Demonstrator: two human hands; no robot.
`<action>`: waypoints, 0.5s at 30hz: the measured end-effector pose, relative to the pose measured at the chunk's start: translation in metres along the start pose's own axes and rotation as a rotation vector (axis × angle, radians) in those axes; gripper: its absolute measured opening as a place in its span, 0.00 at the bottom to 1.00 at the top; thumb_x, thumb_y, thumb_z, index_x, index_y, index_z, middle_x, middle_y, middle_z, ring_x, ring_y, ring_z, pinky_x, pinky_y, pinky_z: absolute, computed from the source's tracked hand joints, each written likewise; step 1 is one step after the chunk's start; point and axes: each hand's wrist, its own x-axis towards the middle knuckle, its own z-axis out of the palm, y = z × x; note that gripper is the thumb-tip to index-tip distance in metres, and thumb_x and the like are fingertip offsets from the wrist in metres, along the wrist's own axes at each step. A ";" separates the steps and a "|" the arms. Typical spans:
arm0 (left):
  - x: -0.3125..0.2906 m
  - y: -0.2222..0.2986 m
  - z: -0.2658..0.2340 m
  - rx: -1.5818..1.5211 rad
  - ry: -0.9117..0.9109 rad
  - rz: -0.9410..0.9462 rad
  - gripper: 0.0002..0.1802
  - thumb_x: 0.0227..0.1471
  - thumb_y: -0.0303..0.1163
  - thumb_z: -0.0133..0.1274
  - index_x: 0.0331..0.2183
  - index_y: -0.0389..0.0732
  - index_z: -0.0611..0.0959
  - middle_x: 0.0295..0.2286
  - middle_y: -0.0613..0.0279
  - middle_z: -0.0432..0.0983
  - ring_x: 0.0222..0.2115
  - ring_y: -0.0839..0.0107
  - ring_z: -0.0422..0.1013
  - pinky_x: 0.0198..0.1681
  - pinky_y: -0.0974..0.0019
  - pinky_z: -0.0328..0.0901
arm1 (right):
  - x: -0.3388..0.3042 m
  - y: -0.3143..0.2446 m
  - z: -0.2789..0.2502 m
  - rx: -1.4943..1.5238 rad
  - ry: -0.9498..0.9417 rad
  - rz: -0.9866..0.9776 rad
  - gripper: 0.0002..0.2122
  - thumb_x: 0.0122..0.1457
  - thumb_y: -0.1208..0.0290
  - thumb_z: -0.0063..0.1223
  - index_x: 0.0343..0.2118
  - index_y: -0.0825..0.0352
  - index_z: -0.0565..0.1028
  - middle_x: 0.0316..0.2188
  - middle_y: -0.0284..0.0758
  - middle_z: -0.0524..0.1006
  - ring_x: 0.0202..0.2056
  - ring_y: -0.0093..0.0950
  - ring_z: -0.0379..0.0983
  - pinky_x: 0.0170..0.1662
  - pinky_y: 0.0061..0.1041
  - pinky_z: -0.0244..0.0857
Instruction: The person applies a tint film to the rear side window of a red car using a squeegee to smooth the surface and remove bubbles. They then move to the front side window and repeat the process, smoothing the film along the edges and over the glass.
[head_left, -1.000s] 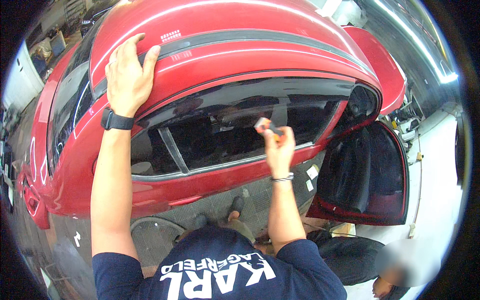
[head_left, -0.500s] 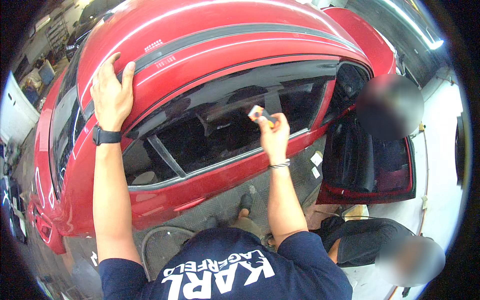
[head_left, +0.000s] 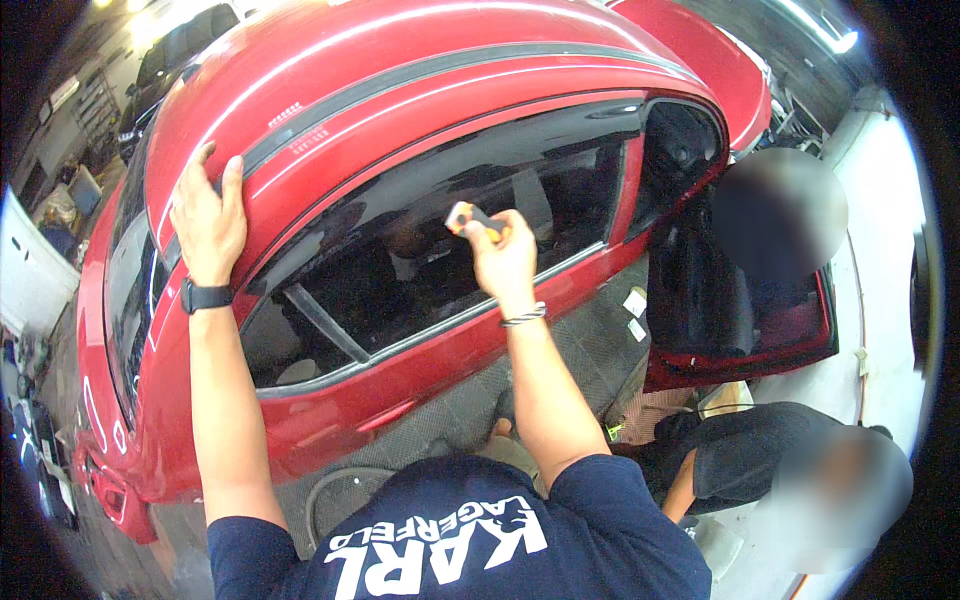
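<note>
A red car (head_left: 330, 420) stands in front of me, side on, with a dark rear side window (head_left: 430, 215). My left hand (head_left: 210, 222) lies on the edge of the red roof at the window's upper left, fingers stretched out and holding nothing. In my right hand (head_left: 507, 262) is a small scraper (head_left: 478, 218) with an orange and black handle and a pale head. My fingers close around its handle. The scraper is over the middle of the window glass, its head pointing up and left; whether it touches the glass, I cannot tell.
An open front door (head_left: 740, 320) stands out from the car at the right, with a person beside it. Another person in a dark shirt (head_left: 760, 450) is low at the lower right. A hose (head_left: 335, 485) curves on the floor. A white wall (head_left: 880, 230) bounds the right side.
My right hand and the scraper have shifted left over the window. My left hand stays on the roof edge. The view has turned a little, and the lower-right person has moved slightly.
</note>
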 end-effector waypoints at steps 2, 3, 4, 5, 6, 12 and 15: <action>0.002 0.002 0.002 -0.004 0.000 -0.007 0.28 0.62 0.48 0.51 0.55 0.39 0.75 0.52 0.45 0.74 0.55 0.49 0.67 0.59 0.51 0.59 | -0.008 0.001 0.025 -0.082 0.009 -0.062 0.14 0.56 0.65 0.64 0.35 0.71 0.74 0.29 0.46 0.81 0.31 0.38 0.81 0.35 0.34 0.73; 0.001 0.000 -0.002 0.023 0.016 0.002 0.28 0.61 0.49 0.51 0.55 0.39 0.75 0.52 0.45 0.74 0.55 0.48 0.67 0.59 0.51 0.59 | -0.022 -0.031 0.032 -0.124 -0.040 -0.107 0.16 0.55 0.61 0.64 0.35 0.69 0.74 0.28 0.49 0.81 0.30 0.44 0.81 0.34 0.40 0.74; 0.001 -0.001 -0.002 0.037 0.030 0.017 0.28 0.62 0.49 0.51 0.55 0.39 0.75 0.52 0.45 0.74 0.55 0.48 0.67 0.59 0.51 0.59 | -0.033 -0.036 0.046 -0.151 -0.086 -0.121 0.14 0.56 0.60 0.62 0.34 0.67 0.75 0.26 0.50 0.80 0.30 0.48 0.80 0.34 0.43 0.73; 0.001 -0.003 -0.003 0.053 0.043 0.029 0.28 0.62 0.49 0.51 0.55 0.39 0.75 0.52 0.45 0.74 0.55 0.48 0.67 0.59 0.51 0.59 | -0.043 -0.050 0.053 -0.108 -0.216 -0.095 0.13 0.57 0.60 0.60 0.35 0.65 0.74 0.25 0.48 0.80 0.30 0.51 0.79 0.33 0.46 0.73; 0.002 -0.002 0.001 0.051 0.030 0.007 0.29 0.62 0.49 0.50 0.55 0.39 0.75 0.52 0.45 0.74 0.55 0.48 0.67 0.60 0.51 0.59 | -0.048 -0.052 0.060 -0.123 -0.260 -0.085 0.13 0.56 0.60 0.61 0.35 0.64 0.73 0.24 0.47 0.80 0.30 0.50 0.79 0.34 0.47 0.72; 0.003 0.014 0.020 0.018 -0.144 -0.072 0.30 0.63 0.50 0.49 0.55 0.35 0.76 0.51 0.39 0.74 0.52 0.45 0.70 0.57 0.52 0.62 | -0.012 -0.006 -0.017 -0.095 0.034 0.074 0.15 0.55 0.62 0.64 0.35 0.67 0.73 0.25 0.48 0.79 0.32 0.45 0.81 0.35 0.39 0.71; 0.006 -0.055 0.012 0.019 -0.120 0.033 0.37 0.64 0.57 0.43 0.60 0.35 0.72 0.56 0.37 0.68 0.56 0.44 0.66 0.60 0.53 0.60 | 0.011 0.007 -0.047 0.134 0.083 0.156 0.14 0.55 0.62 0.62 0.35 0.70 0.75 0.34 0.48 0.81 0.38 0.41 0.81 0.40 0.38 0.73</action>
